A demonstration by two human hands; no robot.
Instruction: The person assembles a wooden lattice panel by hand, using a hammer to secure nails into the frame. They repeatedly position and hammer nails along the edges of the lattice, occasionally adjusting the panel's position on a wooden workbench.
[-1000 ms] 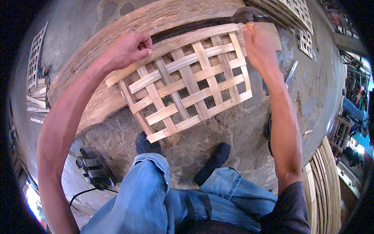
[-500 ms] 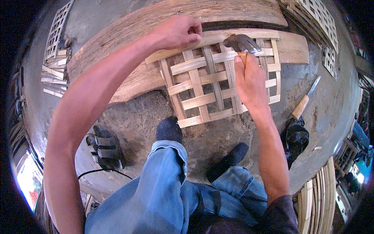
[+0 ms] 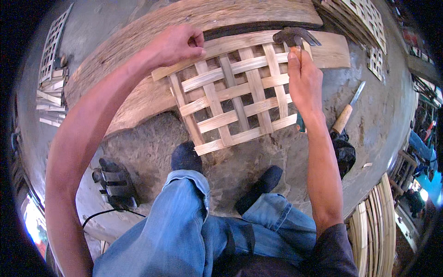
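A woven panel of pale flat strips, like split bamboo (image 3: 253,85), lies partly on a thick wooden plank (image 3: 334,50), its lower side reaching toward my feet. My left hand (image 3: 181,46) is closed at the left part of the panel's far edge strip. Its fingers are curled and pinched; whatever they hold, if anything, is too small to make out. My right hand (image 3: 305,81) grips the wooden handle of a claw hammer (image 3: 295,37). The hammer's dark head is over the right end of the edge strip, whether touching I cannot tell. My right hand and forearm hide part of the panel's right side.
Right of my forearm lie a wooden-handled knife (image 3: 344,116) and a black bag-like thing (image 3: 344,154). Woven panels (image 3: 364,21) are stacked at the far right; strips (image 3: 376,224) lie nearer. Another plank (image 3: 258,13) lies behind. A black strapped object (image 3: 117,182) is left of my feet.
The whole view has shifted, moving the scene leftward. Along the panel's edge strip, my left hand has moved left and my right hand has carried the hammer right, toward the end.
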